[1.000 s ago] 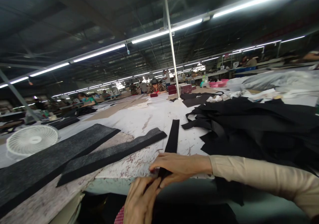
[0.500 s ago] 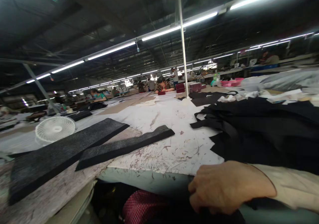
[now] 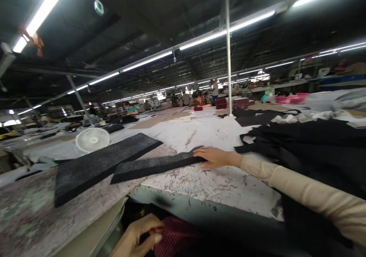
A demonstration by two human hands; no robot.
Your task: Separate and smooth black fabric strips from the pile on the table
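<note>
My right hand (image 3: 215,157) reaches across the table, its outstretched fingers lying on the right end of a narrow stack of dark grey fabric strips (image 3: 154,165). The thumb sits apart, by the stack's front edge. A wider stack of dark grey fabric pieces (image 3: 100,163) lies left of it, slanting the same way. My left hand (image 3: 140,234) is low in view, in front of the table edge, over red checked cloth (image 3: 177,232). Its fingers are loosely bent, with a gap to the thumb and nothing visible between them.
Black fabric pieces (image 3: 320,150) are heaped on the right. A white fan (image 3: 93,139) stands behind the wide stack. A metal pole (image 3: 228,59) rises from the table. Maroon stacks (image 3: 240,103) and a pink basin (image 3: 291,98) are farther back, with people working beyond.
My right hand has moved from the near table edge forward and left onto the narrow stack. My left hand has come into view at the bottom. The camera has turned left.
</note>
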